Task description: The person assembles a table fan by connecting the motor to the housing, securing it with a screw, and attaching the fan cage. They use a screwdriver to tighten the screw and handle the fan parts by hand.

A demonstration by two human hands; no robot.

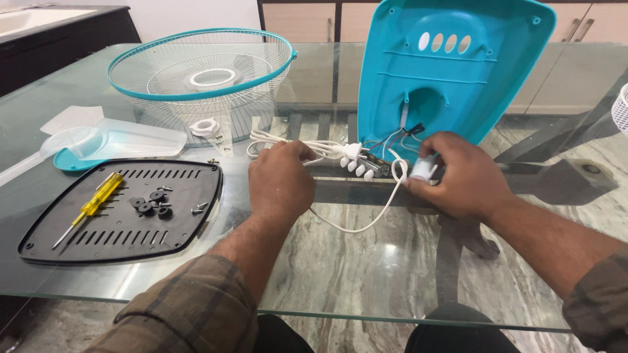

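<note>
My left hand [282, 184] rests on the glass table [366, 261], its fingers closed on a white power cord [288, 145] beside a white plug [351, 151]. My right hand [463, 176] pinches a small white cylindrical part [422, 169] wired to the teal fan base shell [451, 65], which stands tilted upright behind both hands. A row of white push buttons [358, 168] on a switch strip lies between my hands. Thin coloured wires [399, 136] run from the shell's opening down to the strip.
A black vented bottom plate [190, 202] at left carries a yellow screwdriver [91, 206], black rubber feet [149, 204] and screws. Behind it lie clear fan blades [118, 140], a white nut [204, 126] and a teal-rimmed wire fan guard [203, 72].
</note>
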